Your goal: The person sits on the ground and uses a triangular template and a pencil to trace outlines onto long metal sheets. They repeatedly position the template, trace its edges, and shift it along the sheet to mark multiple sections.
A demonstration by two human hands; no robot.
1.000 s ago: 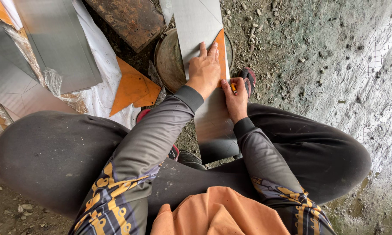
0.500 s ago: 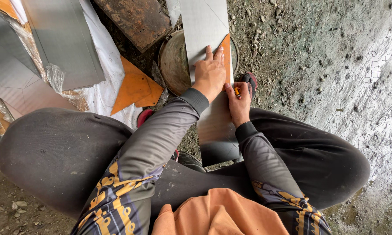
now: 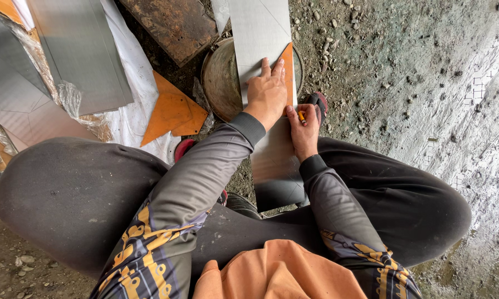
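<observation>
A long grey metal sheet [image 3: 259, 30] lies across a round rusty drum [image 3: 219, 77] in front of my knees. An orange triangular template [image 3: 287, 66] rests on the sheet. My left hand [image 3: 266, 91] presses flat on the template and sheet, fingers spread forward. Just right of it, my right hand [image 3: 303, 127] grips a small orange marker [image 3: 302, 116] with its tip at the template's near edge. I sit cross-legged, in dark trousers and patterned sleeves.
More grey metal sheets [image 3: 78, 50] lie stacked at the left on white plastic [image 3: 128, 99]. Orange cut-out pieces [image 3: 172, 111] lie beside the drum. A rusty flat plate [image 3: 172, 25] sits at the top. Gravelly ground [image 3: 415, 72] extends to the right.
My right hand has shifted slightly along the template edge with the marker. My left hand stays pressed on the template. The view has moved a little.
</observation>
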